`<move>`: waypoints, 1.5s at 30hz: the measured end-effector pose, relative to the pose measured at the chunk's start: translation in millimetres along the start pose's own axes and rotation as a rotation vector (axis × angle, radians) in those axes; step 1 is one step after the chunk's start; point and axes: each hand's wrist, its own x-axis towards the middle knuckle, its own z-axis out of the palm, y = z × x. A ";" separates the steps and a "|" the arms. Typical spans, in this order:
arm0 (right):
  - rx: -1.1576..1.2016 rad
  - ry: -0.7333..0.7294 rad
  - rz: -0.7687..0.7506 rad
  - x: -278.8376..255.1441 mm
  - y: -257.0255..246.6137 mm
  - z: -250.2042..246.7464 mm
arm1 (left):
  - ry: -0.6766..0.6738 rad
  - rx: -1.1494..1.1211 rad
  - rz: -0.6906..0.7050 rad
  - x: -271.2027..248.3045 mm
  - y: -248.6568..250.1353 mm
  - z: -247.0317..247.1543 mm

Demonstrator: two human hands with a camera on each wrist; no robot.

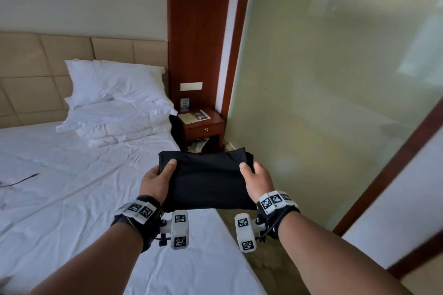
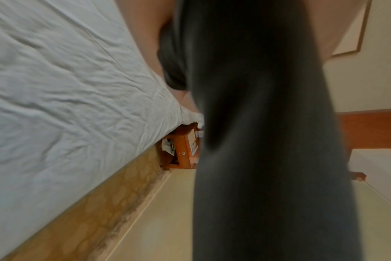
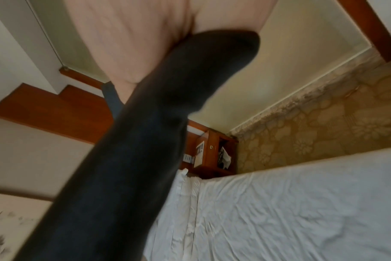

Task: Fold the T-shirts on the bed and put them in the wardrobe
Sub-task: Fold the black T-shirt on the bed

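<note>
A folded black T-shirt (image 1: pixel 206 177) is held in the air over the bed's right edge, between both hands. My left hand (image 1: pixel 158 179) grips its left side, thumb on top and fingers underneath. My right hand (image 1: pixel 256 178) grips its right side the same way. In the left wrist view the dark T-shirt (image 2: pixel 257 123) fills the middle, with the palm above it. In the right wrist view the T-shirt (image 3: pixel 145 141) runs diagonally under the palm. The bed (image 1: pixel 60 187) has a white wrinkled sheet. No wardrobe is in view.
White pillows and a folded duvet (image 1: pixel 115 108) are stacked at the headboard. A wooden nightstand (image 1: pixel 203 127) stands beside the bed, with papers on top. A frosted glass partition (image 1: pixel 323 79) lines the right side. A thin black cable (image 1: pixel 19 181) lies on the sheet. Patterned carpet (image 3: pixel 324 123) covers the aisle.
</note>
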 end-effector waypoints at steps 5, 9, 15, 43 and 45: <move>0.048 0.210 -0.043 -17.9 -5.4 -43.3 | -0.144 -0.006 0.021 1.9 11.1 35.6; 0.022 0.289 -0.002 -29.6 7.6 -78.1 | -0.232 0.023 0.039 -6.2 10.3 68.9; -0.003 0.388 0.028 -45.9 29.7 -147.7 | -0.358 0.073 0.078 -35.2 16.8 138.3; -0.031 0.803 0.238 -99.2 247.9 -601.2 | -0.839 0.160 0.095 -281.7 -28.9 623.6; -0.048 0.839 0.275 -103.3 262.8 -626.9 | -0.884 0.163 0.105 -296.9 -34.2 652.7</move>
